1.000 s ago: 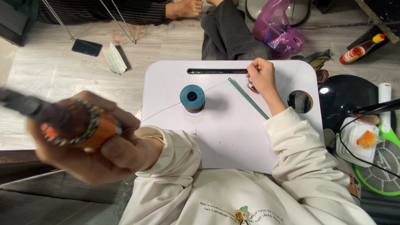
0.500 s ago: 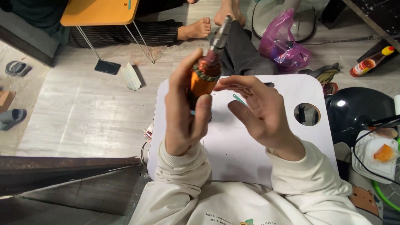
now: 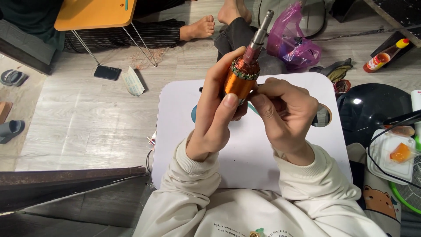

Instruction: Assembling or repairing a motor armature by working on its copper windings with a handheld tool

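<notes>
Left hand (image 3: pixel 215 118) grips the motor armature (image 3: pixel 243 72); right hand (image 3: pixel 285 116) pinches its copper winding (image 3: pixel 238 84) — a slip could likely scrape the wire

Grey plank floor (image 3: pixel 87 118), orange chair (image 3: pixel 94 13)

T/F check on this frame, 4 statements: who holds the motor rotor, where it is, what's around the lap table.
1. The left hand grips the motor rotor. True.
2. The rotor lies flat on the white lap table. False: it is held above the table, shaft up.
3. The right hand rests on the floor. False: its fingertips are at the rotor.
4. A pink plastic bag lies beyond the table. True.
</notes>
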